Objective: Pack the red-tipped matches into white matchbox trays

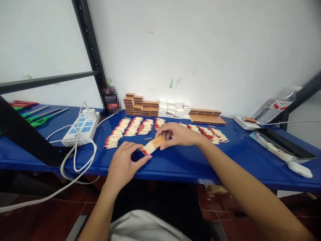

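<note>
A half-open matchbox full of red-tipped matches is held between both hands just above the blue table. My left hand pinches the tray end where the match heads show. My right hand grips the orange sleeve end with fingers curled over it. One loose match lies just behind the box. Rows of matches are laid out behind my hands, with more matches to the right.
Stacks of brown matchboxes, white inner trays and flat brown sleeves line the wall. A white power strip with cables lies at left, green-handled tools beyond it. A phone rests at right.
</note>
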A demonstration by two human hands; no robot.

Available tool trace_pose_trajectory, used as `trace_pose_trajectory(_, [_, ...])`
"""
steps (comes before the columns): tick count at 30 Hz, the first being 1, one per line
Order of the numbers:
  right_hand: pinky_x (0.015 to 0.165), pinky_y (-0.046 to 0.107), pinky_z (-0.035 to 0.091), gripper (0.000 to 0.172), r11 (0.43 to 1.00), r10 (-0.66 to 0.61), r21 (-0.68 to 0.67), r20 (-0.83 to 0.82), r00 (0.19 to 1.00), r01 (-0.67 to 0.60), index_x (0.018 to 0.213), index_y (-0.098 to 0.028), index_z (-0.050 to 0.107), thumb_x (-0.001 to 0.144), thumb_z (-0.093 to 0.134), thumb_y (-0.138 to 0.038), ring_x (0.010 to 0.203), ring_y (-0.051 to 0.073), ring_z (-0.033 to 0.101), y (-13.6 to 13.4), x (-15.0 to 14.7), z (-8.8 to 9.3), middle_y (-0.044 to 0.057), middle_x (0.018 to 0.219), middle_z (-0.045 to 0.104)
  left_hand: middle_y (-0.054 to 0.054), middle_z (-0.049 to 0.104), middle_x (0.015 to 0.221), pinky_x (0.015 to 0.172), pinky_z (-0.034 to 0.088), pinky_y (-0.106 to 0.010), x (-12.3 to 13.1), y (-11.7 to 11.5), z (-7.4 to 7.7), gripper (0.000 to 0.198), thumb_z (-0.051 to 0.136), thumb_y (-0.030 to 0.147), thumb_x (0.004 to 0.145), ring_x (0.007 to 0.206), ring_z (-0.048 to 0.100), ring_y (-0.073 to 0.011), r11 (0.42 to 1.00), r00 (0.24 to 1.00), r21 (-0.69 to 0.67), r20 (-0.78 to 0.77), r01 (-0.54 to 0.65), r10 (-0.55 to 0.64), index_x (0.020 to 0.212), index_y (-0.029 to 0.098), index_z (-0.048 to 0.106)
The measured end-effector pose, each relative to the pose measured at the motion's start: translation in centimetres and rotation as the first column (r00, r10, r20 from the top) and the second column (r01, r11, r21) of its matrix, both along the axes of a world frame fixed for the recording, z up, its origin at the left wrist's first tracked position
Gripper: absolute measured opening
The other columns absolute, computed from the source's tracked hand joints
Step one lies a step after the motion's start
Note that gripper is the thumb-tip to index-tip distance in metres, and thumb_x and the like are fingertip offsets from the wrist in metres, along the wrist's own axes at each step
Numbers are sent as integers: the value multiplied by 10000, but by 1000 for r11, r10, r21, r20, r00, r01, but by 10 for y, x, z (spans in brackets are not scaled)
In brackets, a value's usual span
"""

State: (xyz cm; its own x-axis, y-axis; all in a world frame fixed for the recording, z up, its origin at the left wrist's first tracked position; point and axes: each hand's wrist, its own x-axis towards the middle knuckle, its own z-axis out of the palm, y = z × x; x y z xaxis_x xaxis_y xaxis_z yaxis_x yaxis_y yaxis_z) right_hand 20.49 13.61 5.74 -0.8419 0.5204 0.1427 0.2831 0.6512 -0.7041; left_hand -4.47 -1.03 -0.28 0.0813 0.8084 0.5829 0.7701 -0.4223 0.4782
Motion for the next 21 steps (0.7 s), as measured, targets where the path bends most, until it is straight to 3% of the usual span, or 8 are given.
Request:
trace_pose_trajectory(8, [735, 300, 505, 517, 1000, 25, 0, -13, 1000, -25, 1109, -230, 832, 729, 957, -558, 823, 164, 622, -5, -1, 5, 48, 1063, 744, -22, 807, 1122, 958, 524, -385, -3, 2, 1, 309, 863, 424, 913, 1074, 690, -253, 998, 998, -44, 47, 51, -48, 1168, 265, 796])
trace_pose_trajectory(12, [778, 309, 510, 514, 998, 52, -31, -64, 997, -54, 1124, -240, 837, 724, 970, -535, 858, 175, 631, -12, -9, -1, 39, 1029, 739, -15, 809, 1091, 929, 527, -375, -3, 1, -1, 336, 881, 457, 883, 1041, 692, -248, 998, 995, -27, 83, 64, -61, 1159, 285, 799])
trace_pose_trajectory(17, [781, 305, 508, 529, 984, 128, -112, -114, 985, -140, 1130, -245, 850, 715, 977, -546, 858, 174, 620, -24, -26, -12, 23, 964, 701, 0, 785, 976, 856, 528, -352, -3, 2, -3, 370, 943, 514, 783, 949, 682, -235, 998, 989, -6, 140, 57, -56, 1027, 287, 782])
trace_pose_trajectory(21, [797, 307, 506, 554, 977, 116, -158, -166, 979, -142, 1114, -257, 863, 667, 1001, -555, 880, 183, 620, -27, -28, -14, 21, 961, 688, 5, 764, 984, 844, 536, -346, -1, 4, 1, 488, 978, 579, 696, 914, 684, -222, 998, 982, -56, 190, 30, -19, 996, 274, 744])
